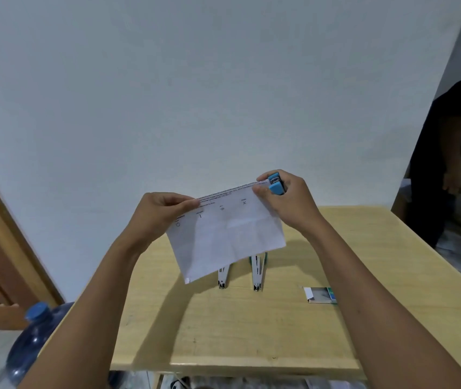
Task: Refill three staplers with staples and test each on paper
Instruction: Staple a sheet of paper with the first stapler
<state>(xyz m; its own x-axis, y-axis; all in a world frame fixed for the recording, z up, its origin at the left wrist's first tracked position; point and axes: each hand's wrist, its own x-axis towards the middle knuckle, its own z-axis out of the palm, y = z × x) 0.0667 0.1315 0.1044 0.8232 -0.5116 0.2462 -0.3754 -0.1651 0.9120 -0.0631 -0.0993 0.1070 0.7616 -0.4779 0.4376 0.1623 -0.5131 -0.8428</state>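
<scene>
A white printed sheet of paper (228, 237) hangs in the air above the table. My left hand (158, 210) pinches its upper left edge. My right hand (288, 199) grips a small blue stapler (275, 184), whose jaws sit over the paper's upper right corner. Two more staplers lie on the table below, partly hidden by the sheet: one on the left (223, 277) and one with teal sides (258, 272) to its right, both lying open with metal rails showing. A small staple box (320, 295) lies open on the table at the right.
The light wooden table (237, 327) stands against a white wall. A blue water jug (31, 341) sits on the floor at the lower left beside a wooden door. Another person in dark clothes (448, 164) stands at the right edge.
</scene>
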